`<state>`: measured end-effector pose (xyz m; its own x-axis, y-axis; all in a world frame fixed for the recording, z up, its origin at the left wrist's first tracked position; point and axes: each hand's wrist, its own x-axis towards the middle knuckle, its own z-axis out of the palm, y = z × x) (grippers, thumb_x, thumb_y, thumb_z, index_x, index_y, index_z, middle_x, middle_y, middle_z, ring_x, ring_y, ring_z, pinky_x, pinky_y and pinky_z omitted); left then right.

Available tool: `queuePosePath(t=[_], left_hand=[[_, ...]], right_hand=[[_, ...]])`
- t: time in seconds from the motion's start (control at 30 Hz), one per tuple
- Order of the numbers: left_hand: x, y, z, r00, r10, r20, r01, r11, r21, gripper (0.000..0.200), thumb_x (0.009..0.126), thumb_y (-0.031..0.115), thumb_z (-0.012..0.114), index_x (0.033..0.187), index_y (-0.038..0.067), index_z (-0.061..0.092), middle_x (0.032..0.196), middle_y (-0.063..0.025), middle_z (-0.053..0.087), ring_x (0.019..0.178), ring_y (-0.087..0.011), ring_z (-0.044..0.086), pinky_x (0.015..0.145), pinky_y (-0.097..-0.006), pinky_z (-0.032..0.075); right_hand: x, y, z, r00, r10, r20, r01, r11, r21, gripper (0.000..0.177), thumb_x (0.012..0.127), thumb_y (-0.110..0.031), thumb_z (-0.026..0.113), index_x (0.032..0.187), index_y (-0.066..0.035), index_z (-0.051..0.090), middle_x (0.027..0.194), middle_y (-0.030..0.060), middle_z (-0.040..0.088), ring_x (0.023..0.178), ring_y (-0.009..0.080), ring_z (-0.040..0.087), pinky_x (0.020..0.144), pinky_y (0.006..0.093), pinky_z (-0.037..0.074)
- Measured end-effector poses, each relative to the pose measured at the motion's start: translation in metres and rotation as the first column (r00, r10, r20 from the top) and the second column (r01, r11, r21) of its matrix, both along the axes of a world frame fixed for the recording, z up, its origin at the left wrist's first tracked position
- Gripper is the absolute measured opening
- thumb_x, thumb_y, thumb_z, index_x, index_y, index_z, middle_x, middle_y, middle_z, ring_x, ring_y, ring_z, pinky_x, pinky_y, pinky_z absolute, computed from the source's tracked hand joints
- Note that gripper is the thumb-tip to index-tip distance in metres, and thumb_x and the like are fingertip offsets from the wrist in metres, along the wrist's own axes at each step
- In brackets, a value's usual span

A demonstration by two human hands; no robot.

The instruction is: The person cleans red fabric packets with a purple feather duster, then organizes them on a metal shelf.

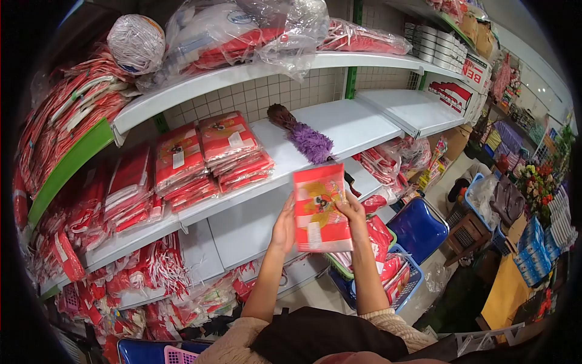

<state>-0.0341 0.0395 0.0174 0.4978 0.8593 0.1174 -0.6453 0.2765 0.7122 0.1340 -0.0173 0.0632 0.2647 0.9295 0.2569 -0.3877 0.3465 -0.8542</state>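
Observation:
I hold a flat red packet (pixel 320 209) with a printed emblem and a white label up in front of the shelves. My left hand (pixel 283 227) grips its left edge and my right hand (pixel 352 209) grips its right edge. Similar red packets sit in stacks (pixel 227 151) on the white middle shelf (pixel 339 124), up and to the left of the packet. A purple duster (pixel 306 139) lies on that shelf just behind the packet.
A blue basket (pixel 397 276) holding more red packets stands on the floor below my right arm, beside a blue bin (pixel 418 227). Plastic-wrapped goods (pixel 242 33) fill the top shelf. Red bundles (pixel 66 121) hang at left. A goods-filled aisle runs to the right.

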Motion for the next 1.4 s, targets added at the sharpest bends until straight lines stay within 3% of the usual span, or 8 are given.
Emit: queuePosePath(t=[0.13, 0.3, 0.5, 0.63, 0.8, 0.93, 1.17, 1.4], left_hand=[[0.005, -0.002, 0.002, 0.983, -0.157, -0.099, 0.169, 0.977, 0.129, 0.066, 0.089, 0.045, 0.038, 0.143, 0.022, 0.008, 0.146, -0.0120, 0.015, 0.131, -0.0270, 0.023, 0.102, -0.0503, 0.026], [0.022, -0.026, -0.001, 0.977, -0.032, -0.209, 0.016, 0.997, -0.079, 0.082, 0.083, 0.067, 0.031, 0.132, 0.001, 0.033, 0.127, -0.0110, 0.044, 0.119, -0.0255, 0.041, 0.098, -0.0389, 0.035], [0.022, 0.017, -0.057, 0.606, -0.395, 0.690, 0.419, 0.896, 0.145, 0.066, 0.087, 0.058, 0.035, 0.126, 0.006, 0.043, 0.127, -0.0131, 0.045, 0.115, -0.0268, 0.044, 0.098, -0.0412, 0.036], [0.010, -0.001, -0.031, 0.815, -0.239, 0.528, 0.329, 0.941, -0.083, 0.065, 0.087, 0.057, 0.035, 0.126, 0.006, 0.043, 0.127, -0.0131, 0.045, 0.115, -0.0268, 0.044, 0.098, -0.0415, 0.036], [0.002, -0.003, -0.030, 0.855, -0.192, 0.483, 0.288, 0.948, -0.134, 0.063, 0.088, 0.055, 0.035, 0.126, 0.005, 0.043, 0.127, -0.0132, 0.046, 0.114, -0.0269, 0.045, 0.097, -0.0417, 0.036], [0.002, -0.004, -0.029, 0.862, -0.187, 0.471, 0.286, 0.947, -0.147, 0.062, 0.088, 0.054, 0.035, 0.126, 0.005, 0.043, 0.126, -0.0133, 0.046, 0.114, -0.0270, 0.045, 0.097, -0.0419, 0.037], [0.002, -0.002, -0.037, 0.860, -0.194, 0.473, 0.300, 0.941, -0.160, 0.060, 0.088, 0.052, 0.036, 0.125, 0.005, 0.043, 0.125, -0.0134, 0.047, 0.113, -0.0271, 0.046, 0.097, -0.0423, 0.037], [0.025, -0.003, -0.042, 0.850, -0.257, 0.460, 0.372, 0.910, -0.180, 0.058, 0.089, 0.050, 0.036, 0.125, 0.005, 0.043, 0.125, -0.0135, 0.047, 0.112, -0.0272, 0.047, 0.096, -0.0426, 0.038]], right_hand=[[-0.009, -0.007, 0.018, 0.978, -0.039, 0.207, 0.041, 0.999, -0.008, 0.049, 0.078, -0.004, 0.064, 0.124, 0.003, 0.047, 0.093, 0.0035, 0.061, 0.077, 0.0061, 0.054, 0.067, 0.0187, 0.043], [-0.052, 0.004, 0.005, 0.851, 0.079, 0.519, -0.031, 0.994, -0.101, 0.044, 0.082, -0.014, 0.063, 0.123, -0.003, 0.051, 0.067, -0.0066, 0.051, 0.058, 0.0008, 0.039, 0.049, 0.0188, 0.032], [-0.063, 0.008, 0.006, 0.786, -0.037, 0.617, 0.067, 0.997, -0.024, 0.029, 0.086, -0.016, 0.059, 0.112, -0.003, 0.058, 0.053, -0.0030, 0.043, 0.047, 0.0032, 0.039, 0.042, 0.0220, 0.032], [-0.041, 0.032, 0.031, 0.133, -0.732, 0.668, 0.396, 0.657, 0.641, 0.017, 0.078, -0.009, 0.059, 0.094, -0.004, 0.062, 0.071, 0.0089, 0.056, 0.062, 0.0234, 0.054, 0.056, 0.0343, 0.042], [0.000, 0.092, 0.053, -0.266, -0.693, 0.670, 0.425, 0.539, 0.727, 0.019, 0.074, -0.011, 0.059, 0.092, -0.005, 0.058, 0.084, 0.0115, 0.055, 0.078, 0.0308, 0.054, 0.061, 0.0400, 0.046], [0.025, 0.106, 0.018, -0.159, -0.197, 0.968, 0.603, 0.757, 0.253, 0.024, 0.083, -0.019, 0.054, 0.104, -0.007, 0.055, 0.085, 0.0162, 0.062, 0.077, 0.0351, 0.060, 0.062, 0.0446, 0.047], [0.027, 0.035, -0.084, 0.102, -0.604, 0.791, 0.668, 0.630, 0.396, 0.027, 0.087, -0.015, 0.051, 0.113, -0.009, 0.050, 0.090, 0.0201, 0.062, 0.075, 0.0368, 0.061, 0.061, 0.0427, 0.046], [0.062, -0.036, -0.158, 0.108, -0.389, 0.915, 0.776, 0.608, 0.167, 0.024, 0.082, -0.018, 0.058, 0.100, -0.006, 0.050, 0.078, 0.0191, 0.061, 0.066, 0.0356, 0.060, 0.056, 0.0442, 0.044]])
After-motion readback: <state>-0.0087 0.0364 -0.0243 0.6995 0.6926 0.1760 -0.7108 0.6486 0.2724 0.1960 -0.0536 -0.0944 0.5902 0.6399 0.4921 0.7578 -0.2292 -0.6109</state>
